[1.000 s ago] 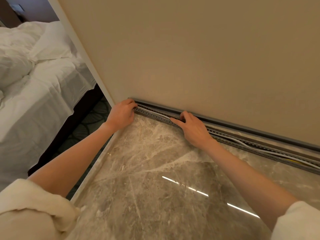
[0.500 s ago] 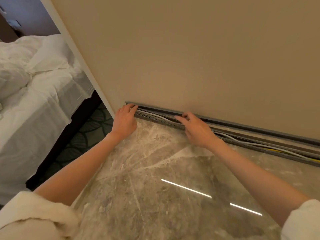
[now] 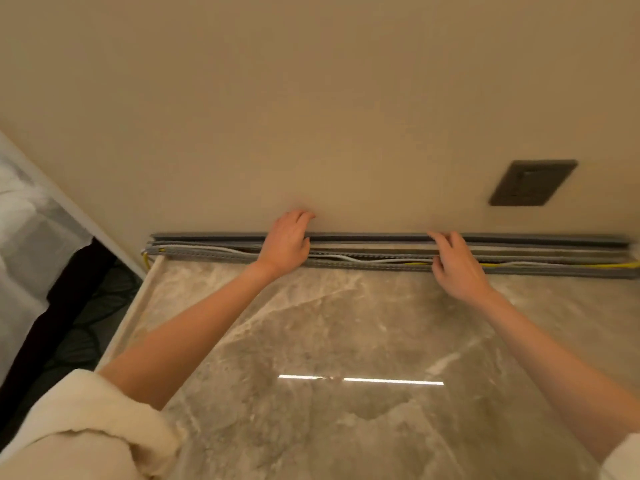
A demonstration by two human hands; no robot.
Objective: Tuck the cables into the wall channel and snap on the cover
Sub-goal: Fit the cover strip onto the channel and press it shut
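Note:
A long grey cable channel (image 3: 381, 265) lies open along the foot of the beige wall, on a marble surface (image 3: 346, 327). A white cable (image 3: 343, 259) and a yellow cable (image 3: 505, 264) run inside it, and the yellow one hangs out at the left end. A darker grey strip (image 3: 374, 237) runs along the wall just above. My left hand (image 3: 286, 241) lies over the channel left of centre, fingertips touching the wall. My right hand (image 3: 456, 268) spans the channel further right, fingers on the upper strip and thumb at the lower rail. Neither hand lifts anything.
A dark wall plate (image 3: 533, 182) sits on the wall at the upper right. The marble surface ends at a left edge; below it are patterned dark carpet (image 3: 83, 327) and a bed with white sheets (image 3: 24, 244). White robe sleeves cover both my upper arms.
Both hands have slid to the right along the channel. The view has swung round to face the wall squarely, bringing the wall plate and the channel's right part into sight.

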